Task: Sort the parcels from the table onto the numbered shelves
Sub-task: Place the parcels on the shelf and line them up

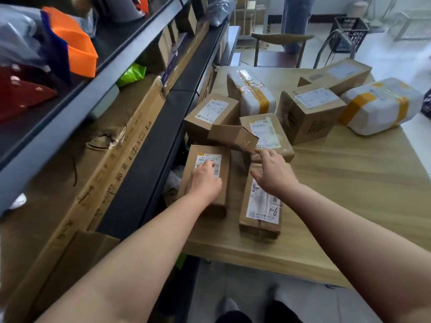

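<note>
The dark shelves (144, 164) run along the left, and the wooden counter (349, 183) stands just beside them, carrying the parcels in a loose cluster. A long carton (112, 164) lies on the shelf at about counter height. At the counter's far right lies a white wrapped parcel (380, 106) banded with yellow tape, well apart from both hands. A cube-shaped box (307, 115) sits next to it.

Nearest the person, two brown parcels lie side by side. The left parcel (225, 173) is at the counter edge by the shelves, and the right parcel (261, 206) has "1-6" handwritten on its label. Just beyond them, a small tilted box (231, 136) lies askew, partly over a box marked "1-6" (210, 115) and a flat box (268, 134).

The left hand (205, 180) rests palm down on top of the left parcel, fingers fairly straight and close together, fingertips over its white label (210, 159). The right hand (275, 171) hangs above the far end of the right parcel, fingers spread and holding nothing. Its forefinger reaches to the lower corner of the small tilted box; whether it touches cannot be told.

The right hand hides the far end of the right parcel. The printed lines on the labels are too blurred to read, and the bags on the upper shelf are smeared.
</note>
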The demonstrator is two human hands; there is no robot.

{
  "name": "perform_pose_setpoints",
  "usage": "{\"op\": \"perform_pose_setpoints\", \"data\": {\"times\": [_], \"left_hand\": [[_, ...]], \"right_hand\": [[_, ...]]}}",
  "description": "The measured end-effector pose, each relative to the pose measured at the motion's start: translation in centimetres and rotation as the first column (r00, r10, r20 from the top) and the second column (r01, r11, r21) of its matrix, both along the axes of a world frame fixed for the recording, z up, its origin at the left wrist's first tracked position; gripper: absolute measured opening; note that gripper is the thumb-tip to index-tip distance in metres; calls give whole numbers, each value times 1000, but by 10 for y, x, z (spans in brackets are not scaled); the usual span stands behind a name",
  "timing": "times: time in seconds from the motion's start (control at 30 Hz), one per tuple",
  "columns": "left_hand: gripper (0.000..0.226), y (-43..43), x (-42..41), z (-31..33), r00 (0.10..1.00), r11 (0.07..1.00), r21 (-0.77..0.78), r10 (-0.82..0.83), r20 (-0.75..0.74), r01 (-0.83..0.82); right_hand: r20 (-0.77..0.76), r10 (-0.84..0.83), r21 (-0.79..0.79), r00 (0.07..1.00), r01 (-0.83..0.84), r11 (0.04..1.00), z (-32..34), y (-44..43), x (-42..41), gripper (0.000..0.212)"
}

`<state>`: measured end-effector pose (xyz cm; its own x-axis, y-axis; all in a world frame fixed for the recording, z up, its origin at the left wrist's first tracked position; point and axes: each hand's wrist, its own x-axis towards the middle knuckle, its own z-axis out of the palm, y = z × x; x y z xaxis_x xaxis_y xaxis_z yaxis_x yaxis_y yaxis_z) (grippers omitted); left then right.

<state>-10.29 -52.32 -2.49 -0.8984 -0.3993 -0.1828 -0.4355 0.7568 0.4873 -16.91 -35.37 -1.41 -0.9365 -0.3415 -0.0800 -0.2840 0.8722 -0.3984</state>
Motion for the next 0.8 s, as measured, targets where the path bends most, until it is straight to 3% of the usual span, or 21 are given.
{"op": "perform_pose_setpoints", "data": {"times": [0.3, 0.53, 0.7, 0.8], "left_hand": [[52, -16, -2, 3, 997, 996, 39, 76, 29, -77], [49, -19, -10, 8, 987, 980, 115, 158, 24, -160], [42, -11, -21, 6, 961, 901, 338, 273, 42, -271], [39, -4, -30, 11, 932, 843, 414, 361, 37, -343]], "right_hand": [[7, -26, -78, 1000, 26, 997, 0, -35, -51, 90], [-76, 3, -113, 997, -12, 994, -9, -41, -73, 62], [-236, 84, -188, 968, -130, 974, -5, -25, -67, 59], [-397, 160, -179, 904, -247, 952, -1, -9, -54, 59]]}}
